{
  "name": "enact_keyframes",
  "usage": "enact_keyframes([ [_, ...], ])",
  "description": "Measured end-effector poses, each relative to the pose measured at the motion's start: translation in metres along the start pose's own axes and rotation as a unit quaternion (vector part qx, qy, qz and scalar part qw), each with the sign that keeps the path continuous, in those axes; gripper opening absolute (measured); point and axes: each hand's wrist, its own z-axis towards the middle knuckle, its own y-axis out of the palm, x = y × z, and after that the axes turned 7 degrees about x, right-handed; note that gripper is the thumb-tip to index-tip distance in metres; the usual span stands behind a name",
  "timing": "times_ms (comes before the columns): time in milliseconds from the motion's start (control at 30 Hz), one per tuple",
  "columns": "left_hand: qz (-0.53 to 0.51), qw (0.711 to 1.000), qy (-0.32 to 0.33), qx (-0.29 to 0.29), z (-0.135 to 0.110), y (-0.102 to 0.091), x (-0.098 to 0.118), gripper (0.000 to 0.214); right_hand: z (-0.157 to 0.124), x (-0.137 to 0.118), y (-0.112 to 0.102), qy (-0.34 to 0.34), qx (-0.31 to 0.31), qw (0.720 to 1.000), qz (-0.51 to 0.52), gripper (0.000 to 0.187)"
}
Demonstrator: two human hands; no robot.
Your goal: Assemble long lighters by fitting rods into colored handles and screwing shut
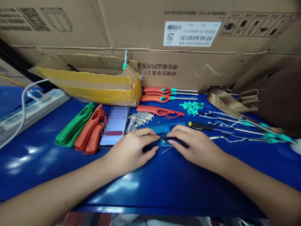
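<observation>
My left hand [135, 146] and my right hand [195, 145] meet over a blue lighter casing half [161, 143] lying on the table. The fingers of both hands are bent around it, covering most of it. Between the fingertips sits a small black part [164, 138] with thin white wires [167, 144]. A metal lighter tube [213, 137] sticks out beyond my right fingers. Just behind the hands lies another blue casing half [164, 128]. A thin clear strip [167, 150] rests in front of the fingertips.
Behind are orange lighters [155, 98], a red casing half [160, 110], clear fuel tanks [141, 119] and green clips [192, 107]. Right lie a screwdriver [199, 126] and wired tubes [249, 131]. Left are a phone [114, 128], green casings [74, 127], orange casings [89, 133] and a taped box [101, 91].
</observation>
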Motion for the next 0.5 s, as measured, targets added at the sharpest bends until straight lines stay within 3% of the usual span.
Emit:
enact_keyframes([
  [300, 0.013, 1.0, 0.002, -0.002, -0.0007, 0.0012, 0.0, 0.022, 0.0019, 0.0013, 0.0058, -0.04, 0.032, 0.996, -0.075, 0.027],
  [500, 0.031, 0.999, 0.002, 0.007, -0.0017, 0.0019, -0.0007, 0.035, 0.0037, 0.0012, 0.0068, -0.048, 0.029, 0.996, -0.065, 0.024],
])
